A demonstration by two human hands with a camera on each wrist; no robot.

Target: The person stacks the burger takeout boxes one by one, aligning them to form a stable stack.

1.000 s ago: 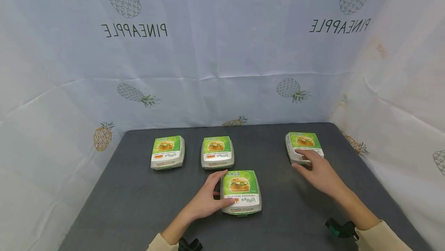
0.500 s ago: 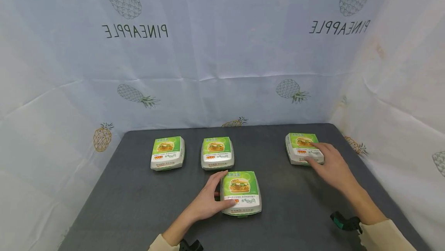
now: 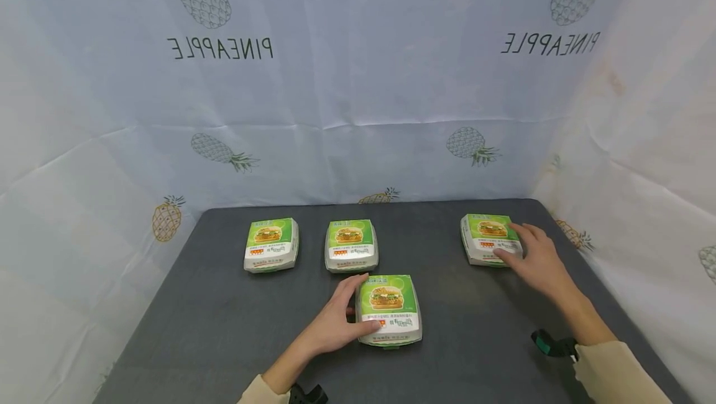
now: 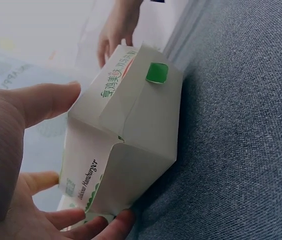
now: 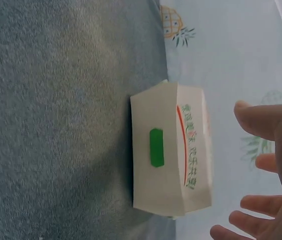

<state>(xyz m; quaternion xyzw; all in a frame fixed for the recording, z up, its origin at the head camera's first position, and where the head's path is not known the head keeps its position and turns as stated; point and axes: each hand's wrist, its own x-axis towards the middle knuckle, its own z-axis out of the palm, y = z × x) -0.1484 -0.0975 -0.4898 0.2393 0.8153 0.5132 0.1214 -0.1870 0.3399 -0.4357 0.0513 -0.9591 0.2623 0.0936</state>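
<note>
A green-and-white cardboard burger box (image 3: pixel 390 311) sits on the table at front centre. My left hand (image 3: pixel 335 323) holds its left side, thumb at the near corner and index finger at the far one. In the left wrist view, several fingertips touch the lower edge of this box (image 4: pixel 136 120). At the back right stands another burger box (image 3: pixel 485 239), with my right hand (image 3: pixel 539 264) at its right side. The right wrist view shows a gap between the spread fingers of that hand (image 5: pixel 280 165) and the box (image 5: pixel 155 150).
Two more burger boxes, one at back left (image 3: pixel 271 244) and one at back centre (image 3: pixel 350 245), stand in line with the right-hand box. A dark grey cloth covers the table (image 3: pixel 224 329). White pineapple-print curtain (image 3: pixel 386 81) encloses the back and sides.
My right hand has shifted right, from over the front of the back right box to its right side, uncovering its front. The left hand and the boxes have stayed put.
</note>
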